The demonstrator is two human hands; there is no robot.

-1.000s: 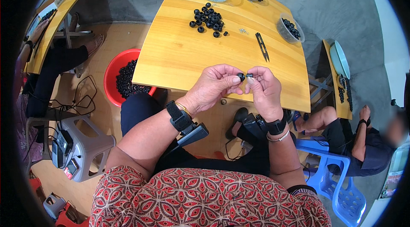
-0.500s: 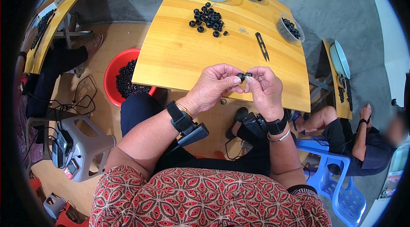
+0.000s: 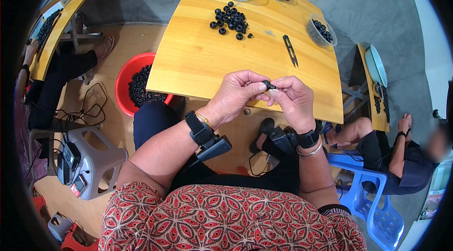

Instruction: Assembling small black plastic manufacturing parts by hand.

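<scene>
The left hand point(image 3: 232, 95) pinches a black bead point(image 3: 266, 83) against a small dark piece point(image 3: 272, 87) gripped by the right hand point(image 3: 295, 100), with snips point(image 3: 290, 51) and loose beads point(image 3: 231, 19) on the surface point(image 3: 198, 64).

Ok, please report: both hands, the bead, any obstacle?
Left hand pinching black bead. Right hand pinching small dark piece beside it. Nothing visibly blocking; black snips lie apart.

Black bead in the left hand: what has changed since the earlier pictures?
The right hand has moved its small dark piece leftward, to or nearly to the black bead; contact is unclear. Neither hand visibly let go of anything. The left hand, snips and bead pile stayed put.
</scene>
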